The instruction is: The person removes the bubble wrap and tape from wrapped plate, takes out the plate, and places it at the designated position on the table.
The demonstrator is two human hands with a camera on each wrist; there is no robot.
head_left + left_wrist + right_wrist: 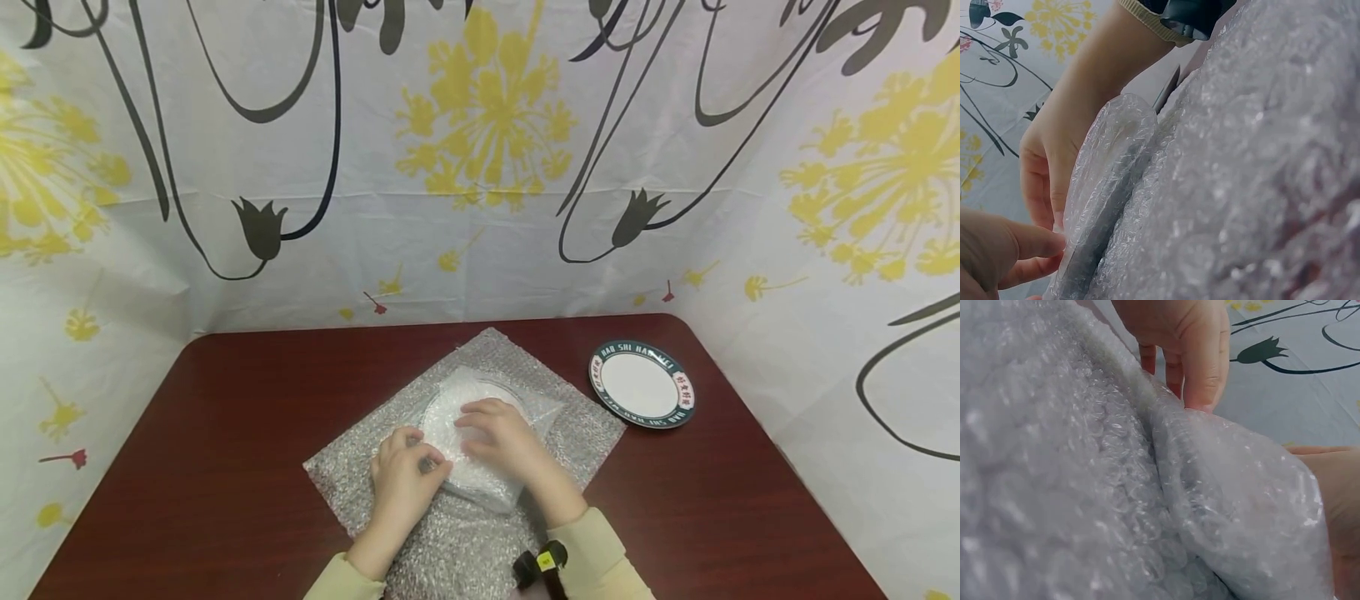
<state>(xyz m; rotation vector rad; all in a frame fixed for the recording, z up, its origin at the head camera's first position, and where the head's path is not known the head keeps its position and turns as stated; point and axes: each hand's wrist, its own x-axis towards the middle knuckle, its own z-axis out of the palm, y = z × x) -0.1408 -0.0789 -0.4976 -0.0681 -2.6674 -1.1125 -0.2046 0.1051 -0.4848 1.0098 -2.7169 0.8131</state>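
A round white plate wrapped in bubble wrap (480, 483) lies on a larger bubble wrap sheet (450, 554) set diamond-wise on the table. My left hand (401, 479) is at the bundle's left front edge, thumb and index finger pinching the wrap there. In the left wrist view, those fingertips (1054, 242) meet at the wrap's folded edge. Fingers spread and slightly bent, my right hand (502, 433) rests over the top of the bundle, a little blurred. The wrap's loose corner sticks out to the right. In the right wrist view, the folded wrap (1241, 506) covers part of the right hand (1346, 506).
A white plate with a dark green lettered rim (641, 383) lies to the right, beside the sheet's right corner. The dark red table (240, 433) ends at a patterned cloth (465, 275) hanging behind and at both sides. A black strap device (543, 562) sits by the right sleeve.
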